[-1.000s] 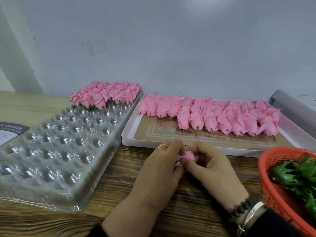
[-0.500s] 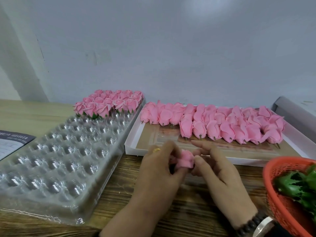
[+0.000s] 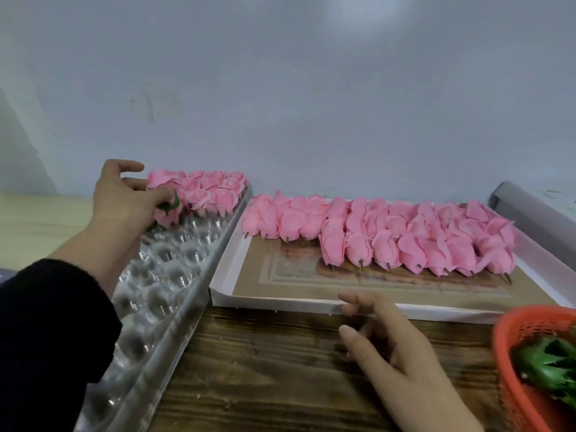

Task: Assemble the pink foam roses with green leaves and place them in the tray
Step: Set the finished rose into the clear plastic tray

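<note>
My left hand [image 3: 124, 194] reaches over the far end of the clear plastic cup tray [image 3: 174, 275] and pinches an assembled pink rose with a green leaf base [image 3: 166, 201] at the edge of the finished roses [image 3: 212, 190] standing there. My right hand [image 3: 392, 347] hovers over the wooden table with loose, relaxed fingers and holds nothing, just in front of the white box lid. Bare pink foam roses [image 3: 389, 235] on short stems lie in rows in that white box lid [image 3: 280, 302]. Green leaves [image 3: 548, 366] fill an orange basket [image 3: 511, 344] at the right.
A grey wall stands close behind everything. A white box edge [image 3: 530, 213] sits at the far right. A dark printed sheet lies at the left edge, mostly hidden by my sleeve. Bare wooden tabletop [image 3: 265, 369] lies between the cup tray and the basket.
Both hands were joined on one rose at the table's middle. My left hand has carried the rose up and left to the cup tray's far end; my right hand has let go.
</note>
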`<state>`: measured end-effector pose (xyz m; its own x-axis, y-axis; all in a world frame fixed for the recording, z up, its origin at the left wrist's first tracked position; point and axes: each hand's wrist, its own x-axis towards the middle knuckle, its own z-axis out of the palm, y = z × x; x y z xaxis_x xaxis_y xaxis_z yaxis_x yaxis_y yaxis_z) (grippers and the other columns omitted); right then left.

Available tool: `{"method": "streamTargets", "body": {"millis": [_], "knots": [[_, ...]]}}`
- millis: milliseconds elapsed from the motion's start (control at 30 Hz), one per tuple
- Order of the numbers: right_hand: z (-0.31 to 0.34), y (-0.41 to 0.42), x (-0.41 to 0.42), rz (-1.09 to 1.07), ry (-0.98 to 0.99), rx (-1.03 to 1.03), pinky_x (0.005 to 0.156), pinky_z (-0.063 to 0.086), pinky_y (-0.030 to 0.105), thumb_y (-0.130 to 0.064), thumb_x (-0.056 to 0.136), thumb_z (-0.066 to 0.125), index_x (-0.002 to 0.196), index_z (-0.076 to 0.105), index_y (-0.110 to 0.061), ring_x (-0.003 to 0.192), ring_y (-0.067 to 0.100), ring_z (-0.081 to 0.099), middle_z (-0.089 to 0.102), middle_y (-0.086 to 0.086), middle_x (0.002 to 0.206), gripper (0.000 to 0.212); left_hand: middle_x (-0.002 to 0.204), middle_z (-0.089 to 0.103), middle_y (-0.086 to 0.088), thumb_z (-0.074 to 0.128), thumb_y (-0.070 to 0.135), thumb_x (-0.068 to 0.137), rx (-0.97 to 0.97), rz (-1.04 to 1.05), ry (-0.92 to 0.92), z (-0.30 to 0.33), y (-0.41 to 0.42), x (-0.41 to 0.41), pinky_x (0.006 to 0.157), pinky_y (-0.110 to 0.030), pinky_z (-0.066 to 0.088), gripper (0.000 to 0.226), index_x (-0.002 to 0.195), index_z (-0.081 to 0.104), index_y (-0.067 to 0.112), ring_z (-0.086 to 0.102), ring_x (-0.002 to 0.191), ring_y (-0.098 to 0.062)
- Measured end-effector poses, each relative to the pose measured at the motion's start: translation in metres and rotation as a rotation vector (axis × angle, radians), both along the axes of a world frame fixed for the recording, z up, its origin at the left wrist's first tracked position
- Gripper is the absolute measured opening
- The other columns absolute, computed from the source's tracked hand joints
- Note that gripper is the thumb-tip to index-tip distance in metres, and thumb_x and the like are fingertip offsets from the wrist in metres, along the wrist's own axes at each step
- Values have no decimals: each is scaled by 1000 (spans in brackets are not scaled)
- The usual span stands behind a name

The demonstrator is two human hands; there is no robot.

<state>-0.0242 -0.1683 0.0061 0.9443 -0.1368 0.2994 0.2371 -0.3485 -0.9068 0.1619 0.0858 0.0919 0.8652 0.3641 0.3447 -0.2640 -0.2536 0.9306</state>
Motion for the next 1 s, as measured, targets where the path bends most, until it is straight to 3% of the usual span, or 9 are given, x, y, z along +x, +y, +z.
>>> {"method": "streamTargets", "body": {"millis": [133,267,433,567,767,833,900,1000], "knots": [[0,-2,0,4,-1,-5,62,43,14,-4,75,70,99,64,-34,59,12,52,64,-10,93,38,78,46,6,72,5,76,87,41,23,-16,-4,26,54,-25,38,46,105,41,23,49,65,-15],[-1,0,3,-7,-14,-72,59,42,13,-10,73,74,96,61,-46,56,7,53,62,-17,100,45,77,45,4,72,6,75,182,69,54,-33,-7,43,63,-34,44,46,111,46,17,50,72,-23],[-2,1,5,-14,-20,-104,61,43,9,-28,63,66,99,56,-53,54,6,53,62,-18,100,45,91,49,-7,71,4,76,343,77,61,-48,-14,52,57,-29,39,47,115,45,12,48,72,-23],[-4,0,6,10,2,-158,62,44,10,-31,63,66,101,54,-56,56,8,55,60,-20,102,48,71,45,3,70,4,77,449,95,106,-55,-15,56,48,-25,34,42,111,46,12,47,61,-20],[-6,-1,7,15,14,-171,63,44,10,-52,57,58,105,51,-57,58,11,56,59,-20,104,49,67,47,0,68,1,77,575,107,158,-55,-14,59,47,-24,30,34,99,44,13,47,59,-21],[-9,-2,9,21,17,-171,64,46,12,-52,57,58,106,51,-57,58,10,56,59,-20,104,49,74,52,-5,69,2,77,612,119,205,-55,-15,59,52,-29,38,32,100,48,10,54,70,-28],[-10,-3,9,27,27,-181,64,48,14,-52,58,58,107,50,-57,58,9,56,58,-21,105,50,85,56,-13,69,4,78,652,119,250,-55,-16,57,69,-39,48,32,104,51,6,59,84,-36],[-11,-4,9,39,41,-204,63,49,17,-52,59,57,108,48,-58,60,8,56,56,-21,106,50,89,57,-17,66,3,81,673,120,253,-56,-20,55,77,-43,50,30,107,52,3,57,84,-35]]}}
